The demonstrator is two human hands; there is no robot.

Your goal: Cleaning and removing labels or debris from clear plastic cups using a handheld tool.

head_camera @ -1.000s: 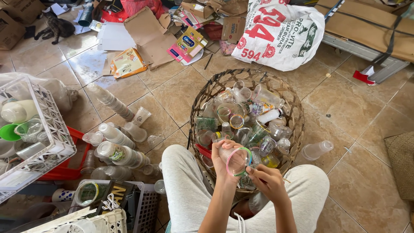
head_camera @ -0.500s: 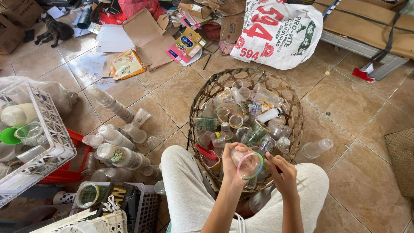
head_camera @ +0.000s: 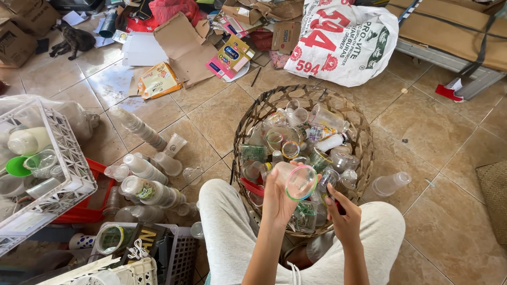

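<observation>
- Tiled floor (head_camera: 438, 132), beige, glossy, bearing everything.
- Round woven basket (head_camera: 364, 142) at centre, full of clear plastic cups.
- Single clear cup (head_camera: 391, 183) lying just right of the basket.
- Stacked cups (head_camera: 138, 127) lying left of it.
- White crate (head_camera: 68, 158) at far left, atop a red tray (head_camera: 97, 171).
- Printed white sack (head_camera: 346, 39), flattened cardboard (head_camera: 182, 45) and small boxes (head_camera: 229, 55) along the top.
- Cat (head_camera: 71, 39) at upper left.

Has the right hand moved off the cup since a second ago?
Yes. The right hand has dropped down and right, away from the cup that the left hand holds over the basket.
</observation>
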